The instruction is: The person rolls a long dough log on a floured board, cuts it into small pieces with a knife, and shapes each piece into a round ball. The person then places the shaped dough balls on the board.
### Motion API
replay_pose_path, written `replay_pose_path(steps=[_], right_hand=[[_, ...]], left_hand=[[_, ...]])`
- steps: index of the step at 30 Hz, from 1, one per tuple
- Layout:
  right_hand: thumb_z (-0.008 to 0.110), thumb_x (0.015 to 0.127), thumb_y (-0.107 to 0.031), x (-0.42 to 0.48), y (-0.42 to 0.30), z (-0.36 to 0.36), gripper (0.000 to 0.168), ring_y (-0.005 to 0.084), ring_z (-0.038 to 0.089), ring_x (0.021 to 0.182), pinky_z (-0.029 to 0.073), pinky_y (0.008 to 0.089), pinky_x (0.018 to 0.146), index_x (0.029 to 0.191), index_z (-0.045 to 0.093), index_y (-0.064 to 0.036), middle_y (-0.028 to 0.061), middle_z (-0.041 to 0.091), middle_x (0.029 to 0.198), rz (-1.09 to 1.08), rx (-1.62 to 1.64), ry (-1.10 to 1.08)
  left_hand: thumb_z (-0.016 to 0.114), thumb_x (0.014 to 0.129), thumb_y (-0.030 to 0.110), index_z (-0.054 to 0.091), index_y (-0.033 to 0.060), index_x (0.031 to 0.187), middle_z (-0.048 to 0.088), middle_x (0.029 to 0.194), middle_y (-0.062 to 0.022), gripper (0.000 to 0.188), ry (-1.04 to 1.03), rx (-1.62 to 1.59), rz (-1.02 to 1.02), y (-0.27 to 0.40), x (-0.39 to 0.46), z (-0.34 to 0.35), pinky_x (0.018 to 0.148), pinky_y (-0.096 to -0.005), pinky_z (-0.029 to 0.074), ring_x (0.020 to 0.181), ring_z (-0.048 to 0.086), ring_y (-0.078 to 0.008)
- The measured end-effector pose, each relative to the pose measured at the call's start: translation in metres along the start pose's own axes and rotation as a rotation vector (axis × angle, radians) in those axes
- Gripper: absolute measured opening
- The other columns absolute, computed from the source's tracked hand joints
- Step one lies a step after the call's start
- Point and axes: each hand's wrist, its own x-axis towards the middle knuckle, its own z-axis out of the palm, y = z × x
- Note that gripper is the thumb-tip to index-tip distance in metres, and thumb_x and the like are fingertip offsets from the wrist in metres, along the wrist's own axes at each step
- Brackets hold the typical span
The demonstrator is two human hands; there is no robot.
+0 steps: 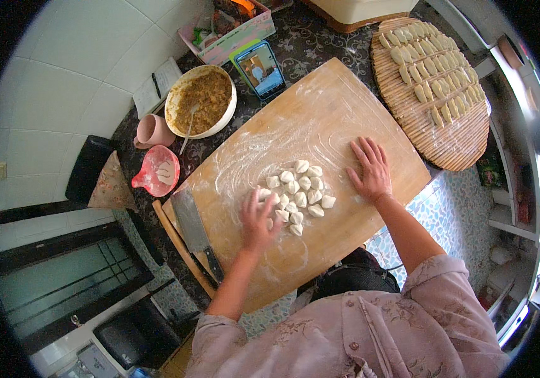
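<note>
Small cut pieces of white dough (300, 199) lie in a loose cluster on a floured wooden board (307, 118). Over the left side of the cluster is my left hand (258, 222), slightly blurred, its fingers apart and covering some pieces; whether it touches them I cannot tell. My right hand (371, 167) rests palm down on the board, right of the dough, with fingers spread and nothing in it. A cleaver (192, 219) with a black handle lies along the board's left edge, beside a wooden rolling pin (182, 248).
Beyond the board stand a bowl of filling (203, 101) with a spoon, a pink mug (153, 131), a red scoop with flour (157, 170) and a propped phone (260, 71). Shaped dumplings (433, 61) sit in rows on a round slatted tray (459, 137) at the right.
</note>
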Motion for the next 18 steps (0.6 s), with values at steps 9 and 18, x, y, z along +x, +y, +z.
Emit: replay_pose_path(steps=[9, 18], right_hand=[[0.06, 0.079, -0.033, -0.014, 0.015, -0.011, 0.063, 0.0302, 0.028, 0.135, 0.017, 0.045, 0.112, 0.136, 0.041, -0.014, 0.0121, 0.037, 0.143, -0.026, 0.025, 0.008], [0.06, 0.079, -0.033, -0.022, 0.037, -0.02, 0.063, 0.0302, 0.028, 0.135, 0.017, 0.0453, 0.112, 0.136, 0.042, -0.014, 0.0124, 0.037, 0.142, -0.006, 0.049, -0.001]], left_hand=[[0.066, 0.075, 0.042, 0.049, 0.0254, 0.131, 0.037, 0.14, -0.0179, 0.06, -0.245, 0.207, 0.251, 0.09, 0.083, 0.019, 0.105, -0.0605, 0.018, 0.129, 0.031, -0.0374], [0.065, 0.075, 0.043, 0.049, 0.02, 0.132, 0.03, 0.144, -0.0195, 0.063, -0.011, 0.021, 0.018, 0.063, 0.002, 0.025, 0.104, -0.0614, 0.017, 0.13, 0.029, -0.0379]])
